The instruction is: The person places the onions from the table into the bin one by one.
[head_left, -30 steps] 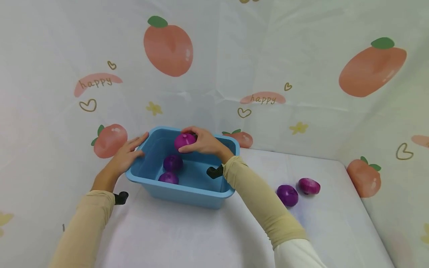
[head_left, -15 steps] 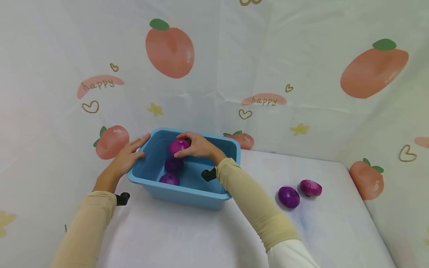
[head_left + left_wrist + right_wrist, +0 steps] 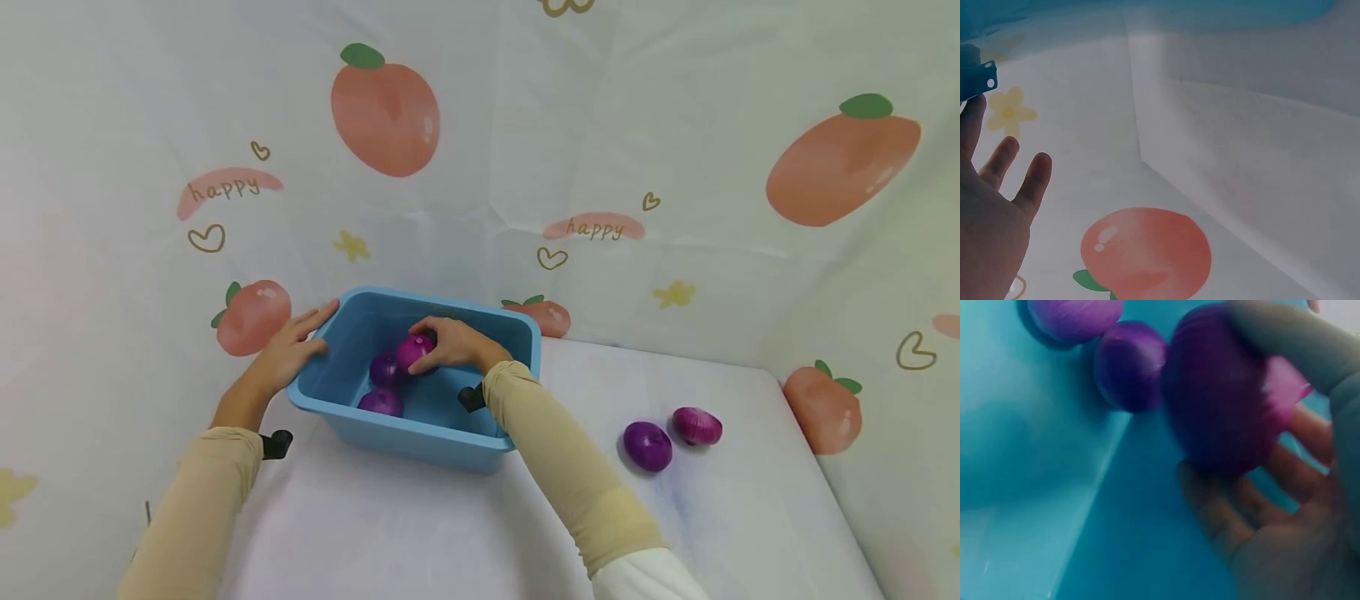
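Onion [image 3: 408,352] was gripped by right hand [image 3: 456,343]; bin [image 3: 420,448] touched by unclenched left hand [image 3: 285,357]. Neighbouring onions [image 3: 385,372] were judged bruisable by early release.

Two onions [image 3: 648,447] right of tub [image 3: 420,450]

Head view: right grip [image 3: 453,343] covers part of the held onion [image 3: 414,353]; I can't see its right side there. Near wall of the blue tub [image 3: 420,446] hides the base of the front onion [image 3: 381,402]. Right wrist: held onion blurred, front onion cropped by the top edge. Left wrist: I get only part of the left grip [image 3: 994,212], edge-cropped.
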`<state>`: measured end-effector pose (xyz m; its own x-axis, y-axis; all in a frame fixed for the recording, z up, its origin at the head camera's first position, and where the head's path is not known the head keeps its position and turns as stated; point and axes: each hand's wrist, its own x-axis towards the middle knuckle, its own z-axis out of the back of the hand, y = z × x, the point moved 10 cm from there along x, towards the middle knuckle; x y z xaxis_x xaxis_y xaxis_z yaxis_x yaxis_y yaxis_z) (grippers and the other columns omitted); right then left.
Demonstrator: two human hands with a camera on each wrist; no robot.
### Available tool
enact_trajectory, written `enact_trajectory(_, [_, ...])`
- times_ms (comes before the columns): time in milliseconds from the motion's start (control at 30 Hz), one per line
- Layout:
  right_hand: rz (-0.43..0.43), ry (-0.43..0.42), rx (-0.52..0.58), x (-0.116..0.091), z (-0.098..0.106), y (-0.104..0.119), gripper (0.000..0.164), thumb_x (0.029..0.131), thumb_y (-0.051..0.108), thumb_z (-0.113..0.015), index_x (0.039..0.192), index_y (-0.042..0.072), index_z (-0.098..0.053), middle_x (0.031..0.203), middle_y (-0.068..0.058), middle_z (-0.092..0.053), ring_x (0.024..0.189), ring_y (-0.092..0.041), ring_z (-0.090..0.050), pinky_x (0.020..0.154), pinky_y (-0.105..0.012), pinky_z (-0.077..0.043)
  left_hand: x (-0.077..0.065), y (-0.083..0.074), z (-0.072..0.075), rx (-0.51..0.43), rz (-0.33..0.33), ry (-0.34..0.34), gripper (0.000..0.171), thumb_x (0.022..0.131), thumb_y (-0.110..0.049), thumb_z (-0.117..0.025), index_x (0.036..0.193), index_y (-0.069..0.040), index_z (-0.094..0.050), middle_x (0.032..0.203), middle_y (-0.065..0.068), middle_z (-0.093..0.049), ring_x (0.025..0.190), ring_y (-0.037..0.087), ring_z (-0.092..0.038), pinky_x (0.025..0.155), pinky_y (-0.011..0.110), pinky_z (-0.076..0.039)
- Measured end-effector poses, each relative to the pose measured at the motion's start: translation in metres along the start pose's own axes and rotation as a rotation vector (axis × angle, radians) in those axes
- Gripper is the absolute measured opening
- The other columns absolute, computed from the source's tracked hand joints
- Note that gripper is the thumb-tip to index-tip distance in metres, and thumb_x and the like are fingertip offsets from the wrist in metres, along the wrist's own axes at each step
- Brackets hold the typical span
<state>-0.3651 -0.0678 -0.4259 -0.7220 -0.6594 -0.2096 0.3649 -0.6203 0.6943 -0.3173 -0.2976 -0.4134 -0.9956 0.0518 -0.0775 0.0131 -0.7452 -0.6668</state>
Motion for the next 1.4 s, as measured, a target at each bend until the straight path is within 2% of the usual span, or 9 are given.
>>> enact_trajectory(133, [-0.065,0.052,-0.079,0.000,-0.007,-0.011,0.071,0.087,0.030,-0.079,0.149,0.014,-0.049,0.142,-0.008,-0.058,0.126,-0.021,-0.057,0.109,-0.036,-0.050,0.000,0.000,0.000,-0.008,-0.003,-0.005,0.073,0.097,-0.031,-0.051,0.161,-0.043,-0.018,0.172,0.020,-0.012,0.149,0.061,-0.023,0.105,0.079,-0.036])
enact_trajectory(267, [-0.110,0.100,-0.068,-0.002,-0.014,-0.018,0.074,0.085,0.029,-0.081,0.150,0.012,-0.048,0.143,-0.010,-0.058,0.128,-0.024,-0.056,0.112,-0.038,-0.048,0.000,0.001,-0.001,-0.007,0.005,-0.002,0.073,0.097,-0.031,-0.051,0.161,-0.043,-0.017,0.172,0.020,-0.011,0.149,0.062,-0.023,0.106,0.079,-0.037])
enact_trajectory(467, [-0.146,0.089,-0.061,-0.002,-0.014,-0.024,0.074,0.083,0.029,-0.084,0.148,0.015,-0.050,0.142,-0.009,-0.059,0.127,-0.024,-0.057,0.112,-0.040,-0.048,0.000,-0.002,-0.001,-0.015,-0.002,0.004,0.073,0.097,-0.029,-0.051,0.161,-0.042,-0.017,0.172,0.021,-0.012,0.148,0.063,-0.023,0.105,0.078,-0.037])
enact_trajectory(767, [-0.149,0.077,-0.043,-0.003,-0.014,-0.022,0.074,0.085,0.026,-0.082,0.149,0.011,-0.049,0.143,-0.012,-0.058,0.129,-0.027,-0.057,0.113,-0.041,-0.048,0.000,-0.003,0.000,-0.016,-0.012,0.004,0.074,0.097,-0.029,-0.051,0.161,-0.042,-0.018,0.171,0.021,-0.014,0.147,0.063,-0.025,0.104,0.077,-0.039])
enact_trajectory(1033, [-0.150,0.069,-0.028,0.000,-0.014,-0.024,0.076,0.085,0.025,-0.083,0.150,0.011,-0.047,0.153,-0.011,-0.051,0.142,-0.028,-0.048,0.122,-0.046,-0.039,-0.001,-0.003,-0.002,-0.003,-0.009,0.005,0.073,0.097,-0.030,-0.050,0.161,-0.042,-0.017,0.172,0.021,-0.011,0.148,0.063,-0.023,0.104,0.079,-0.037])
enact_trajectory(1267, [-0.149,0.077,-0.044,-0.001,-0.013,-0.022,0.074,0.085,0.024,-0.082,0.150,0.012,-0.048,0.152,-0.010,-0.053,0.141,-0.028,-0.049,0.120,-0.045,-0.040,-0.001,-0.003,-0.001,0.005,-0.009,0.002,0.074,0.097,-0.030,-0.050,0.162,-0.040,-0.017,0.171,0.022,-0.012,0.147,0.063,-0.024,0.104,0.078,-0.037])
enact_trajectory(1400, [-0.096,0.082,-0.035,0.000,-0.012,-0.016,0.073,0.087,0.024,-0.080,0.150,0.010,-0.048,0.151,-0.010,-0.053,0.141,-0.028,-0.049,0.120,-0.045,-0.041,-0.001,-0.003,-0.002,0.011,-0.012,-0.008,0.074,0.097,-0.030,-0.051,0.162,-0.040,-0.017,0.171,0.022,-0.014,0.147,0.063,-0.024,0.104,0.079,-0.037])
